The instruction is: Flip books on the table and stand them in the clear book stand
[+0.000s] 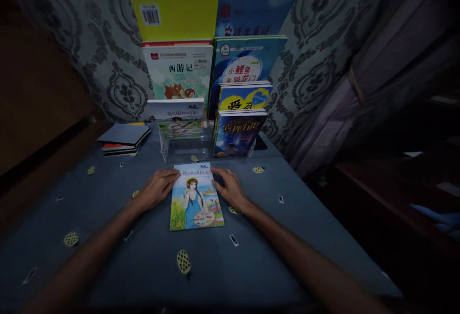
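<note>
Plainly, much bare tablecloth (143,256) toward the body from both hands, out to the table's near edge, and more to the outer side of each. Ahead of the fingertips, only a narrow strip before the clear acrylic stand (187,148). One picture book (196,198) flat between the hands, cover up. Left hand (158,187) open, palm down, fingers touching the book's upper left edge. Right hand (230,187) open too, palm down, fingers on the upper right edge. Eight upright books on the stand, four in each of two columns. One small pile of books (124,139) well beyond the left hand, near the wall.
</note>
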`<state>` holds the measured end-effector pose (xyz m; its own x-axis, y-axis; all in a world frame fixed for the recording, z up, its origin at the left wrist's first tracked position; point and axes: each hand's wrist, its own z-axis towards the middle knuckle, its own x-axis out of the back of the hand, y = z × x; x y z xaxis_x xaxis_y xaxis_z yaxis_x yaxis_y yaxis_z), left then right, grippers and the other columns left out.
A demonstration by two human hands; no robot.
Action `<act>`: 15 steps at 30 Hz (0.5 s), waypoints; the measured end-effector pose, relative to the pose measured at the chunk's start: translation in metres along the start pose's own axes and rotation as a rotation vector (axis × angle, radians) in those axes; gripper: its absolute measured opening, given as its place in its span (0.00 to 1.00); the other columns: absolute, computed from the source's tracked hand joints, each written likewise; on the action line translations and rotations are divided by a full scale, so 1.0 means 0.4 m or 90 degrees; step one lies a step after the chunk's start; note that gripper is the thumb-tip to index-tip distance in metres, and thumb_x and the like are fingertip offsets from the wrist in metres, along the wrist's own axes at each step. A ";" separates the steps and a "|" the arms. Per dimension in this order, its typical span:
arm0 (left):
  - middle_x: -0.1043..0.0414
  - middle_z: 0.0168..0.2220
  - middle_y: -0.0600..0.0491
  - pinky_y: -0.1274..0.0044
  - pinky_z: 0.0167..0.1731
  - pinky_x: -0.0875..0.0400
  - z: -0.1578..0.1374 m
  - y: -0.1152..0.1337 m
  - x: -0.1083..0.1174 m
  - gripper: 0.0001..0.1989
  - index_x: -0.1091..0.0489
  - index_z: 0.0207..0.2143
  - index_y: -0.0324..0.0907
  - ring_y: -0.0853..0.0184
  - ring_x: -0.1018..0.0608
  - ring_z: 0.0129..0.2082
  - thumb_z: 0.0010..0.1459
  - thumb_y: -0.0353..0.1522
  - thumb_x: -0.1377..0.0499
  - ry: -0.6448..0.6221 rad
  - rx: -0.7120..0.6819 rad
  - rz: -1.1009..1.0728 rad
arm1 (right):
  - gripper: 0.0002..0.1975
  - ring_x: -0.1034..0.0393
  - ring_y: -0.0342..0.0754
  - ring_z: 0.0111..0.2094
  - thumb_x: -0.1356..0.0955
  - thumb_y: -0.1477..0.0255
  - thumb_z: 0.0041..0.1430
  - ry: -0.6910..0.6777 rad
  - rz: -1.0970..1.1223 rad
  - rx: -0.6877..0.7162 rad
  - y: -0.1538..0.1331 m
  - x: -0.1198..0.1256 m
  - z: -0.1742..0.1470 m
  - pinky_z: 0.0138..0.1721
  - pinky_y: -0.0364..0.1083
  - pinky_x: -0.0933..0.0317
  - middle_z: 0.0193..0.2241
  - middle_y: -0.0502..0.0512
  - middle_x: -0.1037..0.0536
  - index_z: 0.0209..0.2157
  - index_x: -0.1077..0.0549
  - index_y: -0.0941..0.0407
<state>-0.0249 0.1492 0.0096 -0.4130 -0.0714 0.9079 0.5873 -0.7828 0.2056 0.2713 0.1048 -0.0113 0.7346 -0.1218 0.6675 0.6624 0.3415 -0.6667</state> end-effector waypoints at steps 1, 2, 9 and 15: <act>0.27 0.56 0.46 0.65 0.55 0.30 -0.010 0.011 0.007 0.18 0.29 0.54 0.40 0.59 0.24 0.54 0.69 0.34 0.52 -0.005 -0.005 0.000 | 0.23 0.31 0.55 0.48 0.34 0.74 0.58 0.000 -0.001 0.000 0.000 0.000 0.000 0.51 0.57 0.38 0.52 0.58 0.24 0.56 0.30 0.53; 0.27 0.56 0.46 0.65 0.55 0.30 -0.020 0.023 0.015 0.18 0.29 0.55 0.41 0.60 0.25 0.55 0.69 0.34 0.52 -0.011 -0.008 0.000 | 0.23 0.31 0.55 0.48 0.34 0.74 0.58 0.001 -0.002 -0.002 -0.001 0.000 0.000 0.51 0.57 0.38 0.52 0.58 0.24 0.56 0.29 0.53; 0.27 0.55 0.47 0.65 0.55 0.29 -0.110 0.112 0.048 0.17 0.30 0.56 0.44 0.60 0.24 0.54 0.69 0.33 0.50 -0.018 -0.049 -0.032 | 0.22 0.31 0.56 0.50 0.34 0.74 0.58 -0.004 -0.004 -0.005 -0.006 0.001 0.000 0.52 0.57 0.38 0.51 0.59 0.24 0.56 0.29 0.55; 0.26 0.54 0.47 0.65 0.55 0.30 -0.178 0.195 0.079 0.19 0.33 0.59 0.47 0.62 0.24 0.53 0.67 0.28 0.49 -0.015 -0.101 -0.094 | 0.22 0.32 0.57 0.52 0.34 0.75 0.57 0.001 -0.026 0.001 0.002 -0.004 0.002 0.54 0.58 0.39 0.52 0.59 0.24 0.55 0.29 0.55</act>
<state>-0.0415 0.0419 0.0285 -0.4683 0.0644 0.8812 0.4037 -0.8716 0.2782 0.2703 0.1060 -0.0127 0.7076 -0.1369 0.6932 0.6911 0.3383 -0.6387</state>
